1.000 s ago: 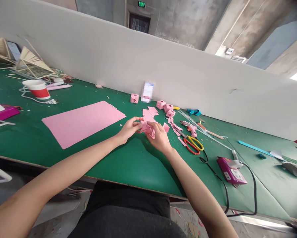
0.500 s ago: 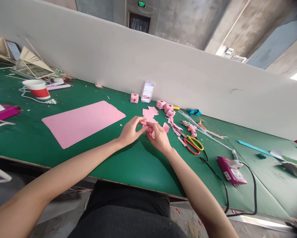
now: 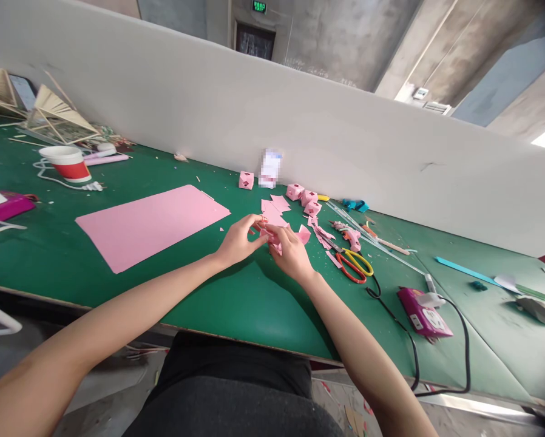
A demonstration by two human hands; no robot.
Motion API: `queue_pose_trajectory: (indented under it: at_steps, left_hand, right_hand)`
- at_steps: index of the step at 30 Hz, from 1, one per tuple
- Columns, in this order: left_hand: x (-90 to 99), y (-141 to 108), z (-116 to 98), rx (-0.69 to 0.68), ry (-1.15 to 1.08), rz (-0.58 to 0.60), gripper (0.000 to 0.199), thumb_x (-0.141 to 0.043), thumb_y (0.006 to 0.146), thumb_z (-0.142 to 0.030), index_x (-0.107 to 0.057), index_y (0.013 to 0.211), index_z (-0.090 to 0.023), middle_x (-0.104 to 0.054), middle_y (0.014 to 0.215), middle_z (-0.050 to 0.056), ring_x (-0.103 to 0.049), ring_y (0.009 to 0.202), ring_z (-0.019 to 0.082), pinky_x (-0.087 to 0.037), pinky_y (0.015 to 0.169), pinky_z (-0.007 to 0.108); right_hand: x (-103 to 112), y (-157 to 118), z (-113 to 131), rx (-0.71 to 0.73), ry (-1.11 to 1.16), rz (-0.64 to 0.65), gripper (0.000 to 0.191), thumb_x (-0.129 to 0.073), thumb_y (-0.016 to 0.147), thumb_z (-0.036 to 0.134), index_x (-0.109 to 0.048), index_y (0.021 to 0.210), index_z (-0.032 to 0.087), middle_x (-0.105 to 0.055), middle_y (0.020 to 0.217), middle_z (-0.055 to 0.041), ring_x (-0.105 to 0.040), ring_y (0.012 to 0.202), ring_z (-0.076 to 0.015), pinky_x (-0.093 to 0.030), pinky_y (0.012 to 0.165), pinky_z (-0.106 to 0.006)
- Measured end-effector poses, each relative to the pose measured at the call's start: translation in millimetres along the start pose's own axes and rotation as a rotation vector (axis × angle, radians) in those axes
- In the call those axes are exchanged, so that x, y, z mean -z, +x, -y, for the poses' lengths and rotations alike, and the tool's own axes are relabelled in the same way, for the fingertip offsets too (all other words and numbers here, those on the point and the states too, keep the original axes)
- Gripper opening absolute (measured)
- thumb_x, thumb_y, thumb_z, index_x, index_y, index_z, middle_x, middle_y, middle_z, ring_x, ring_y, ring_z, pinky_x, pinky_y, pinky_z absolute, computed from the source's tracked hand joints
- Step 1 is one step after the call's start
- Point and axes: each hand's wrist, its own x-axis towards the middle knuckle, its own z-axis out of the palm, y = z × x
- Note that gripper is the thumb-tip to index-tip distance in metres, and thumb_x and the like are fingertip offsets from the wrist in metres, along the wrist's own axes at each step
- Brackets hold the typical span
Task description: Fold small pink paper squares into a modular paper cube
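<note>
A red-and-white paper cup (image 3: 72,171) stands on the green worktop (image 3: 245,309), in front of stick models (image 3: 54,108). A magenta power socket (image 3: 416,314) lies at the right, bearing a white plug (image 3: 429,300); a turquoise strip (image 3: 463,270) lies beyond it. A lit EXIT sign (image 3: 259,7) is mounted above a dark doorway (image 3: 255,41).

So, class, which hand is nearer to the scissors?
Right: the right hand is left of the scissors, not touching them; the left hand is farther left.
</note>
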Motion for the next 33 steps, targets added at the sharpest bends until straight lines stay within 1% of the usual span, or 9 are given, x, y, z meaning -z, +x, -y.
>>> queue_pose_trajectory:
  at_steps: [4, 8, 10, 15, 20, 24, 26, 29, 33]
  left_hand:
    - [-0.2, 0.4, -0.7, -0.006, 0.004, 0.000, 0.030, -0.070, 0.087, -0.030, -0.060, 0.114, -0.021, -0.072, 0.112, 0.006, -0.070, 0.097, 0.020, -0.057, 0.079, 0.033]
    - [-0.9, 1.1, 1.8, 0.038, -0.050, -0.022, 0.026, -0.066, 0.089, -0.025, -0.059, 0.113, -0.020, -0.073, 0.107, 0.006, -0.071, 0.096, 0.019, -0.058, 0.085, 0.035]
    - [-1.3, 1.3, 3.1, 0.059, -0.087, -0.028, 0.026, -0.066, 0.088, -0.023, -0.058, 0.112, -0.020, -0.073, 0.104, 0.005, -0.072, 0.094, 0.019, -0.058, 0.088, 0.036]
    - [-1.5, 1.9, 3.9, 0.110, -0.157, -0.020, 0.026, -0.066, 0.087, -0.024, -0.057, 0.112, -0.021, -0.074, 0.095, 0.004, -0.072, 0.091, 0.019, -0.059, 0.087, 0.036]
    - [-0.5, 2.6, 3.3, 0.159, -0.195, -0.012, 0.027, -0.066, 0.090, -0.033, -0.056, 0.111, -0.020, -0.074, 0.093, 0.004, -0.073, 0.089, 0.019, -0.058, 0.086, 0.036]
    - [-0.6, 2.2, 2.7, 0.154, -0.183, 0.017, 0.030, -0.066, 0.090, -0.036, -0.055, 0.113, -0.020, -0.073, 0.091, 0.004, -0.072, 0.087, 0.020, -0.058, 0.084, 0.035]
    - [-1.0, 1.8, 2.6, 0.149, -0.173, 0.033, 0.033, -0.067, 0.090, -0.038, -0.054, 0.116, -0.020, -0.073, 0.093, 0.004, -0.072, 0.089, 0.020, -0.058, 0.082, 0.035]
    - [-1.6, 0.7, 2.8, 0.134, -0.138, 0.049, 0.044, -0.070, 0.088, -0.039, -0.050, 0.123, -0.021, -0.072, 0.101, 0.006, -0.070, 0.097, 0.021, -0.057, 0.082, 0.034]
    - [-2.4, -2.0, 3.1, 0.087, -0.002, 0.091, 0.059, -0.074, 0.083, -0.035, -0.045, 0.133, -0.022, -0.070, 0.115, 0.008, -0.067, 0.109, 0.025, -0.055, 0.088, 0.038]
  right_hand:
    - [1.0, 0.3, 1.4, -0.030, 0.004, 0.027, 0.056, -0.050, 0.088, 0.007, -0.048, 0.142, 0.023, -0.066, 0.132, -0.0104, -0.061, 0.122, -0.0276, -0.052, 0.103, -0.047]
    - [0.6, 0.6, 2.9, -0.041, 0.002, 0.053, 0.061, -0.051, 0.086, 0.006, -0.045, 0.145, 0.024, -0.063, 0.136, -0.0109, -0.058, 0.127, -0.0282, -0.049, 0.108, -0.050]
    - [0.2, 0.8, 3.6, -0.033, -0.006, 0.068, 0.060, -0.053, 0.088, 0.008, -0.044, 0.146, 0.022, -0.060, 0.139, -0.0128, -0.056, 0.130, -0.0294, -0.048, 0.109, -0.052]
    - [-1.1, 1.0, 3.4, -0.054, 0.009, 0.075, 0.053, -0.058, 0.091, 0.017, -0.047, 0.143, 0.020, -0.060, 0.138, -0.0149, -0.056, 0.128, -0.0308, -0.052, 0.104, -0.051]
    - [-1.0, 0.4, 0.7, -0.107, -0.010, 0.033, 0.038, -0.053, 0.096, 0.022, -0.056, 0.134, 0.021, -0.069, 0.124, -0.0118, -0.064, 0.115, -0.0296, -0.054, 0.098, -0.048]
    - [-0.1, -0.4, 0.4, -0.162, -0.007, -0.012, 0.029, -0.049, 0.099, 0.026, -0.062, 0.124, 0.019, -0.075, 0.104, -0.0107, -0.069, 0.098, -0.0268, -0.058, 0.081, -0.041]
    - [0.3, -0.5, 1.5, -0.211, 0.009, -0.025, 0.027, -0.050, 0.098, 0.025, -0.064, 0.121, 0.021, -0.075, 0.097, -0.0083, -0.070, 0.093, -0.0250, -0.057, 0.077, -0.038]
    - [0.2, 0.7, 4.5, -0.313, 0.104, -0.070, 0.024, -0.053, 0.095, 0.026, -0.065, 0.115, 0.021, -0.076, 0.093, -0.0061, -0.071, 0.084, -0.0224, -0.058, 0.075, -0.036]
    - [-0.8, 4.3, 9.6, -0.463, 0.310, -0.153, 0.016, -0.060, 0.091, 0.030, -0.067, 0.103, 0.023, -0.076, 0.085, -0.0034, -0.072, 0.073, -0.0196, -0.059, 0.070, -0.034]
